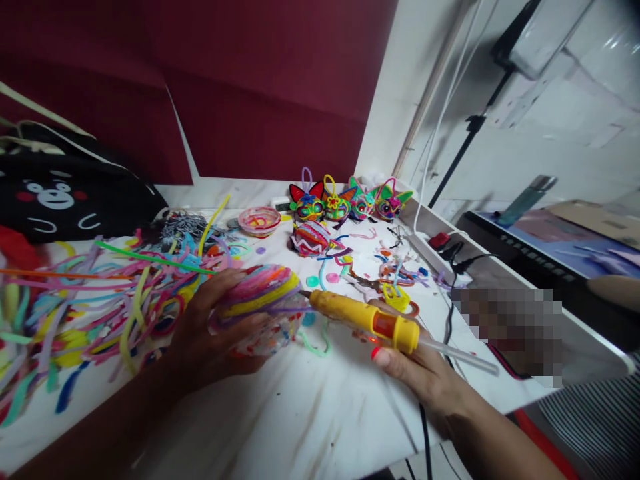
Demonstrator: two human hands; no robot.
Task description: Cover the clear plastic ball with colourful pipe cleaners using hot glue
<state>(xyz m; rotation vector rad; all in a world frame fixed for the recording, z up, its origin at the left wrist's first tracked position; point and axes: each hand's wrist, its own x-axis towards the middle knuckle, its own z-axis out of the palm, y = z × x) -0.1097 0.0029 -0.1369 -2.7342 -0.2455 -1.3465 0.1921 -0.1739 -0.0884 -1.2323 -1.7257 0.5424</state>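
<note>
My left hand (220,327) is wrapped around a rounded bowl-like shell (265,287) covered in pink, yellow and purple pipe cleaners; its lower part looks translucent with colored specks. In my right hand (415,373) is a yellow hot glue gun (365,317), a clear glue stick jutting from its back end. The gun's nozzle points left and meets, or nearly meets, the shell's right edge. One purple strand runs along the shell beneath the yellow band. Part of the gun's handle is hidden by my right hand.
Loose pipe cleaners (100,307) are heaped at left beside a black bag (65,190). Behind stand several animal-face ornaments (337,205), a coiled bowl (259,220) and a striped piece (311,239). Yellow-handled scissors (395,298) lie near the gun; a power strip (445,257) and cables sit right.
</note>
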